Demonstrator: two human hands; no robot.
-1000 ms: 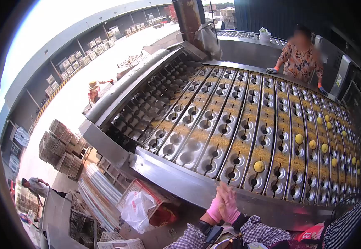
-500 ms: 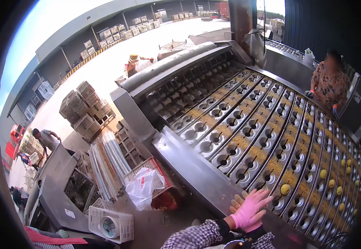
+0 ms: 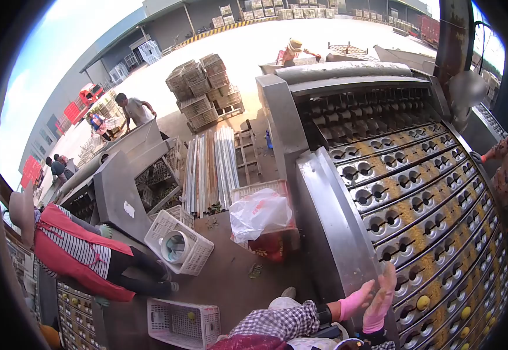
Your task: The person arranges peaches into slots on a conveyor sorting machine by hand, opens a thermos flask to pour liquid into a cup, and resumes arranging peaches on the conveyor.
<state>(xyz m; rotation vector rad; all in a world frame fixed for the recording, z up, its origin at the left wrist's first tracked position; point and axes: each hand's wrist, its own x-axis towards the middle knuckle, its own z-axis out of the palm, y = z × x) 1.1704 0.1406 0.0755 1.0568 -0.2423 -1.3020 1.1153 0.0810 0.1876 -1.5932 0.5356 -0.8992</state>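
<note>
Both of my hands wear pink gloves with brownish fingertips. My left hand (image 3: 354, 302) is stretched out at the near edge of the sorting machine, coming from a checkered sleeve. Beside it, my right hand (image 3: 379, 303) is raised with its fingers extended. Neither hand shows anything held. Just right of them lies the metal conveyor bed (image 3: 406, 265), with rows of paired round cups. A yellow round fruit (image 3: 423, 303) sits in a cup near my right hand, and several more lie farther right. A smooth metal side panel (image 3: 338, 213) runs up from my hands.
A person in a red vest (image 3: 70, 242) bends at the left. White crates (image 3: 178, 242) stand on the floor, one holding a round tub. A plastic bag (image 3: 261, 213) covers a red-and-white crate. Another person (image 3: 504, 166) stands at the machine's far right. Metal bars (image 3: 210, 169) lie behind.
My view has swung left, bringing the red-vested person and a second white crate into sight. My hands, overlapping before, now show side by side with the fingers pointing more upward.
</note>
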